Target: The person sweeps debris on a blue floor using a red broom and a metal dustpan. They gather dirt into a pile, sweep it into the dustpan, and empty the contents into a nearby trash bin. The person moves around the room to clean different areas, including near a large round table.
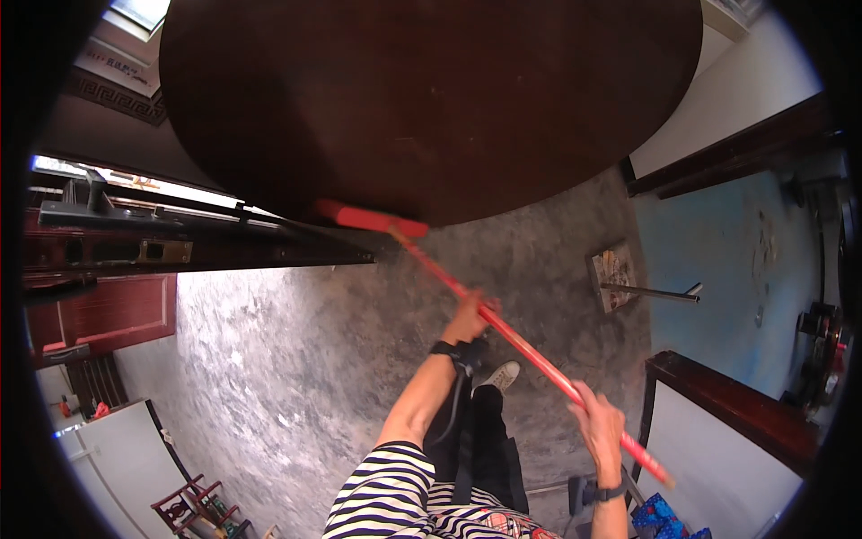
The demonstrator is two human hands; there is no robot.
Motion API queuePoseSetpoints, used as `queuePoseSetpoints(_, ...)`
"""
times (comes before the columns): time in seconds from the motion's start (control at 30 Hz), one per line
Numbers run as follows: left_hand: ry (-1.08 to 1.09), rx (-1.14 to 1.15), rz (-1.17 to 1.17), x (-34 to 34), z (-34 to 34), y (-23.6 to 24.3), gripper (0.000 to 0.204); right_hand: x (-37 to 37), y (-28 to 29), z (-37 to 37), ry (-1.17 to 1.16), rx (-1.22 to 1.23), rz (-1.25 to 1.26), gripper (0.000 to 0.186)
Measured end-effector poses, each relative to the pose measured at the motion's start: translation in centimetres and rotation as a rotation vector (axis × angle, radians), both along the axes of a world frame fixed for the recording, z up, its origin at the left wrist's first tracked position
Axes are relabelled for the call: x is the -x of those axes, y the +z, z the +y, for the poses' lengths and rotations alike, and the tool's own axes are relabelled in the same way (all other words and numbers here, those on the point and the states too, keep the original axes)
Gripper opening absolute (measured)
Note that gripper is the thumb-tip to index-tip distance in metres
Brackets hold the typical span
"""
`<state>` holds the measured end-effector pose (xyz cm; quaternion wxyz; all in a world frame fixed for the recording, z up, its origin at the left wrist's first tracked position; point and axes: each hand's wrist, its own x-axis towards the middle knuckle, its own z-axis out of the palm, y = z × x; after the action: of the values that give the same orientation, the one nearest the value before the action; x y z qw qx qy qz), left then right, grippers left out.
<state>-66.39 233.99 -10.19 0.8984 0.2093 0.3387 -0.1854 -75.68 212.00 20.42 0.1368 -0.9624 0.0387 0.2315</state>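
Observation:
A long red broom (521, 344) slants across the middle of the view, from its wide red head (373, 219) at the upper left to the handle's end at the lower right. My left hand (469, 321) is wrapped round the handle about midway along. Closer to the handle's rear end, my right hand (596, 419) grips it too. The broom head is at the near edge of a large round dark brown table (431, 108); I cannot tell how far beneath the edge it reaches, and its bristles hardly show.
Mottled grey floor (260, 359) surrounds my feet. A long-handled dustpan (615, 277) with litter in it stands to the right, by a blue floor area (718, 278). An open dark door (206, 247) juts in from the left. A small wooden chair (199, 508) stands at lower left.

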Motion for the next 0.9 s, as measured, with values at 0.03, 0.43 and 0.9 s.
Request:
queuePoseSetpoints(0.03,0.037,0.286,0.336,0.0,-2.4,0.8,0.018,2.6,0.1,-1.8,-0.061,0.018,0.014,0.042)
queuePoseSetpoints(0.43,-0.358,0.27,0.069,5.3,-14.4,13.7,0.03,15.9,4.1,-13.9,-0.359,-0.224,0.125,0.05)
queuePoseSetpoints(0.9,0.031,0.103,0.353,2.4,-5.6,-0.3,0.022,1.6,11.4,-4.8,0.2,0.155,0.126,0.038)
